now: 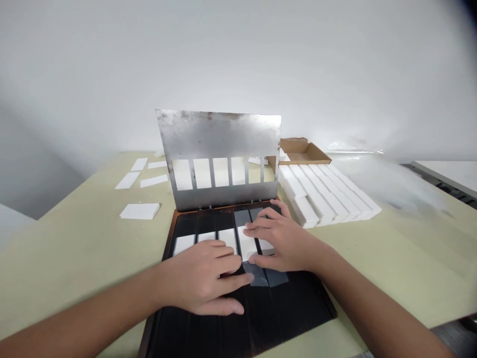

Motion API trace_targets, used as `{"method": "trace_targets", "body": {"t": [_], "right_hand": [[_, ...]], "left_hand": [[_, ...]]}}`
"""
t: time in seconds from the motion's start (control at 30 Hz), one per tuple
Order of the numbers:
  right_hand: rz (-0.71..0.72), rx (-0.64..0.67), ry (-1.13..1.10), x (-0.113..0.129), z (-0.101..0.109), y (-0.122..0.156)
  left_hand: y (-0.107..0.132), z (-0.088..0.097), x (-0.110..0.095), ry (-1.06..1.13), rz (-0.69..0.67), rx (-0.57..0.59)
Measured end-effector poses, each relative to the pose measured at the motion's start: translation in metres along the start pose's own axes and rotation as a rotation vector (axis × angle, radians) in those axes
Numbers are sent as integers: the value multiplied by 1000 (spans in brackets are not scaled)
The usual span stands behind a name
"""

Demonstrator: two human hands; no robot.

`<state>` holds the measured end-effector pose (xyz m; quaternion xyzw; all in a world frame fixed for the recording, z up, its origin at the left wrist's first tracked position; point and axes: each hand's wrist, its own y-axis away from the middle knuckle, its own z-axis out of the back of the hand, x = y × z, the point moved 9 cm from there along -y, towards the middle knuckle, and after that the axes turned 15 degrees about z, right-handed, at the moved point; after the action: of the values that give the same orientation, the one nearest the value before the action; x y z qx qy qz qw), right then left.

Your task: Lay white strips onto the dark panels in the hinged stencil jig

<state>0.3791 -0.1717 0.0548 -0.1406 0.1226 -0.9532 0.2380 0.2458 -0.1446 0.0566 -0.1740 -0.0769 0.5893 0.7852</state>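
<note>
A black board with brown edges lies in front of me, its hinged metal plate with a row of rectangular windows standing raised behind. Several white cards lie in a row across the board. My right hand rests over the right part of this row, fingers spread, fingertips and thumb touching a white card. Grey translucent strips show above and below the cards there. My left hand hovers low over the board's middle, thumb and index finger apart, the other fingers bent, holding nothing visible.
To the right are long stacked rows of white cards, with an open cardboard box behind them. Loose white cards and a small stack lie on the left of the pale green table. Clear plastic film lies far right.
</note>
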Motion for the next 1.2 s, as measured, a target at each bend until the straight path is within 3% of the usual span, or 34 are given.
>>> {"method": "trace_targets", "body": {"t": [0.83,1.03,1.2], "right_hand": [[-4,-15,-25,1,3,0],[-31,-44,-128,-1,4,0],[-33,-55,-68,-4,-1,-2]], "left_hand": [[-1,0,4,4,39,-5],[-3,2,14,-77,173,-54],[-4,3,23,-74,269,-73]]}}
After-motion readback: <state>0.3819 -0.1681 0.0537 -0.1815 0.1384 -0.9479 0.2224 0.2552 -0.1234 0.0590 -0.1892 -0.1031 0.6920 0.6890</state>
